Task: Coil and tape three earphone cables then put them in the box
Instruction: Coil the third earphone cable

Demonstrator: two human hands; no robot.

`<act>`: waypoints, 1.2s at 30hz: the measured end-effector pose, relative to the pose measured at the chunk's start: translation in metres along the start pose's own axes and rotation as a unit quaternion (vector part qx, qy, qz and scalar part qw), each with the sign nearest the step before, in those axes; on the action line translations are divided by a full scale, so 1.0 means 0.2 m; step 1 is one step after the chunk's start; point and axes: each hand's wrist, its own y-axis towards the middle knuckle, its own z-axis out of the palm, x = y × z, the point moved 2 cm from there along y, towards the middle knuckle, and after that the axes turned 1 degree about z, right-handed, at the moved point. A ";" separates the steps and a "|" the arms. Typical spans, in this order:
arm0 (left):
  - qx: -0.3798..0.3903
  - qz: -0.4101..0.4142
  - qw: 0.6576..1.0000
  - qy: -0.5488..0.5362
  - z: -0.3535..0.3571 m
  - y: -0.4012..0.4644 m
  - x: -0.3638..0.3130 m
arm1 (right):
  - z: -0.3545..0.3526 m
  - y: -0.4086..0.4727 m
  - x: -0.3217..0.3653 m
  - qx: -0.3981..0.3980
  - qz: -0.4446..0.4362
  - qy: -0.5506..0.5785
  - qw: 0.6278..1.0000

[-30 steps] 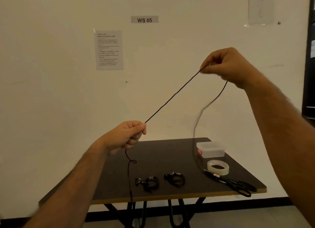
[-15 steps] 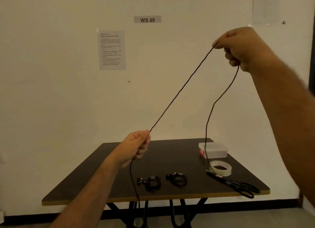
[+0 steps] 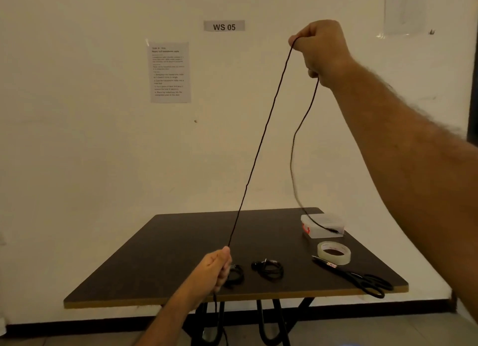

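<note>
A long black earphone cable is stretched in the air between my hands. My right hand grips it high up near the wall sign; a loose end swings down from that hand to just over the clear plastic box. My left hand grips the cable low, just above the table's front, and the rest hangs below the edge. Two coiled black earphone cables lie on the dark table: one partly behind my left hand, the other to its right.
A roll of clear tape sits in front of the box at the table's right side. Black scissors lie near the front right corner. The table stands against a pale wall with a paper notice.
My right hand has risen higher and shifted left, my left hand has dropped toward the table, so the cable now runs much steeper. The loose end has swung over the box.
</note>
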 end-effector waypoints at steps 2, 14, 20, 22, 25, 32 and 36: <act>-0.008 -0.023 1.000 -0.014 0.05 -0.02 0.09 | 0.03 0.00 0.00 0.009 -0.013 -0.007 1.000; -0.039 -0.170 0.985 -0.009 0.32 -0.02 0.55 | 0.26 -0.07 -0.14 0.095 -0.063 -0.049 0.992; 0.119 -0.188 0.970 0.095 0.31 -0.06 0.58 | 0.29 -0.18 -0.10 0.210 -0.081 -0.105 0.969; 0.106 -0.180 0.975 0.081 0.29 -0.08 0.55 | 0.31 -0.22 -0.09 0.257 -0.090 -0.183 0.945; -0.035 -0.144 0.987 0.057 0.22 -0.08 0.39 | 0.32 -0.27 -0.10 0.284 -0.133 -0.278 0.908; -0.301 0.131 0.940 -0.089 0.00 -0.07 -0.44 | 0.33 -0.43 -0.14 0.399 -0.078 -0.174 0.897; -0.217 0.194 0.955 -0.048 0.03 0.02 -0.84 | 0.34 -0.54 -0.19 0.456 -0.053 -0.054 0.887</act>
